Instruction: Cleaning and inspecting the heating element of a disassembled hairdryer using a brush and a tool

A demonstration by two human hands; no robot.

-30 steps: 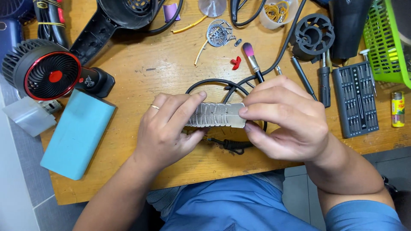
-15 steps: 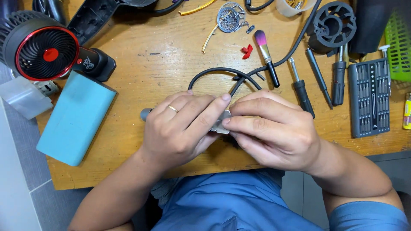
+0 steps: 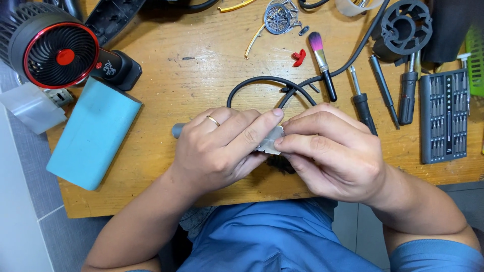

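Both hands closed on one small grey ribbed part (image 3: 269, 141) above table (image 3: 201, 90) front edge; left hand (image 3: 222, 148) fingers wrap its left end, grey stub poking out, right hand (image 3: 333, 151) fingers pinch right end. Progress: device looks stripped, black housing ring (image 3: 406, 27), metal grille (image 3: 278, 17), loose screws lie far side; reassembly apparently not begun. Labels: white mark on black fan handle (image 3: 108, 68), too small to tell; light-blue box (image 3: 93, 136) plain; bit tray (image 3: 446, 118) right

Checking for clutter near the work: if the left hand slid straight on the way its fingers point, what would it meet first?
The left hand points right, so it would most likely meet the right hand first; their fingertips already touch over the small grey part.
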